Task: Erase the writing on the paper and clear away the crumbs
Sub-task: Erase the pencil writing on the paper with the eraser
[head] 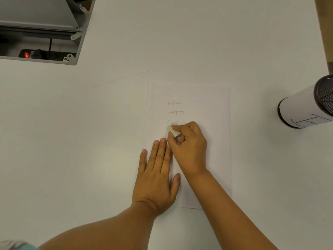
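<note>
Eraser (173,131) in R hand (189,147) fingertips

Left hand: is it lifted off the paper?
No. The left hand lies flat with straight fingers pressing on the paper, while the right hand pinches the eraser.

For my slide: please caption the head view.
Left hand steadies paper; right hand rubs eraser.

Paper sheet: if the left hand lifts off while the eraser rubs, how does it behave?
The paper is a single thin sheet on a smooth white table, so it would probably slide or buckle under the eraser. The left hand pressing flat suggests it needs pinning. Likely floppy if lifted.
</note>
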A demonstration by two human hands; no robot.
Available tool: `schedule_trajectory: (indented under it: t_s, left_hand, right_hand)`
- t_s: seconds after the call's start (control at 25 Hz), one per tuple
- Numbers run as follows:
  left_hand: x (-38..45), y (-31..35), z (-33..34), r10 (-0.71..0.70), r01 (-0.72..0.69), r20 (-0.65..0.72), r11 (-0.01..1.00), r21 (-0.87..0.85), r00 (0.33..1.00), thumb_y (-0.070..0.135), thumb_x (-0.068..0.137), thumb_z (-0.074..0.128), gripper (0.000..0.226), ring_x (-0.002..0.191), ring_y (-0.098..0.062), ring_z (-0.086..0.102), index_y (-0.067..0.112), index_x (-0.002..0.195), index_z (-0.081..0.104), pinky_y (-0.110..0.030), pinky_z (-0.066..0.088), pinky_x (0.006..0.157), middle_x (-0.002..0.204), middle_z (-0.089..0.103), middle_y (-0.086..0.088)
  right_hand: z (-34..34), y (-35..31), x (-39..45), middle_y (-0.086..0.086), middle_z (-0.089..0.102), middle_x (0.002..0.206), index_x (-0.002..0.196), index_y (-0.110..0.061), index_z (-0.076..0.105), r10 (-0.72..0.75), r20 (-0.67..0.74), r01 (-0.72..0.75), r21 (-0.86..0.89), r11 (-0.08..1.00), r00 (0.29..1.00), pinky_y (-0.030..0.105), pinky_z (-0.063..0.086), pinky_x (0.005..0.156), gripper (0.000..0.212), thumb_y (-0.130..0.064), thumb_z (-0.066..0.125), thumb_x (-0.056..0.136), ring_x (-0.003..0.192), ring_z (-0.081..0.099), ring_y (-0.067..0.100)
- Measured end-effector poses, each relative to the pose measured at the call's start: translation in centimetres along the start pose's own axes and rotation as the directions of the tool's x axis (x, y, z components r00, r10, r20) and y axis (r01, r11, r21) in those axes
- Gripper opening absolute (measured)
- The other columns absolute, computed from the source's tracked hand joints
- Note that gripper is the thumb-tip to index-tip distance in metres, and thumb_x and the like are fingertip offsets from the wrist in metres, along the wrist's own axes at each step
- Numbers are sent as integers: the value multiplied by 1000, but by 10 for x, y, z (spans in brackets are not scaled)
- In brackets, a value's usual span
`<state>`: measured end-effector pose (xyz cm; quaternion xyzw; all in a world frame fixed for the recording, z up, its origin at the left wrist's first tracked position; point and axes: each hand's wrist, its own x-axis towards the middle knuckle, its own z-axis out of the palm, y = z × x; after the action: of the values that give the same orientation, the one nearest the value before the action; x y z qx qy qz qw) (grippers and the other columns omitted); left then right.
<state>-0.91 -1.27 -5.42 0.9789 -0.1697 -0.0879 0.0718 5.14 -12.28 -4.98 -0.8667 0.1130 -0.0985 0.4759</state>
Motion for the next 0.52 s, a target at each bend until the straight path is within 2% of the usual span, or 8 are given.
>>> schedule_trajectory:
  t_s: [0.12, 0.32, 0.52]
  left_hand:
    - [0, -1, 2, -1, 1, -8, 1000, -4, 1000, 46, 90, 28, 69, 142, -23, 9, 6, 145, 19, -47, 13, 109, 153, 18, -11]
    - [0, -1, 1, -8, 9, -5, 1000, 2, 1000, 46, 90, 27, 68, 141, -27, 14, 6, 144, 25, -46, 13, 109, 152, 21, -11]
    - [1, -1, 2, 4, -4, -2, 1000, 2, 1000, 47, 89, 28, 69, 141, -22, 9, 6, 145, 23, -47, 12, 110, 152, 20, -11]
  right_hand:
    - [-2, 1, -13, -6, 56, 87, 96, -13, 67, -5, 16, 5, 24, 1000, 1000, 5, 47, 62, 20, -16, 71, 76, 60, 50, -3]
    - [4, -9, 23, 3, 59, 87, 94, -9, 68, -7, 30, 8, -24, 1000, 1000, 3, 41, 62, 16, -13, 68, 79, 64, 50, 3]
    - [-2, -4, -11, -13, 51, 84, 98, -15, 68, 48, 42, -50, 46, 998, 998, 4, 45, 64, 20, -14, 70, 78, 62, 54, 0]
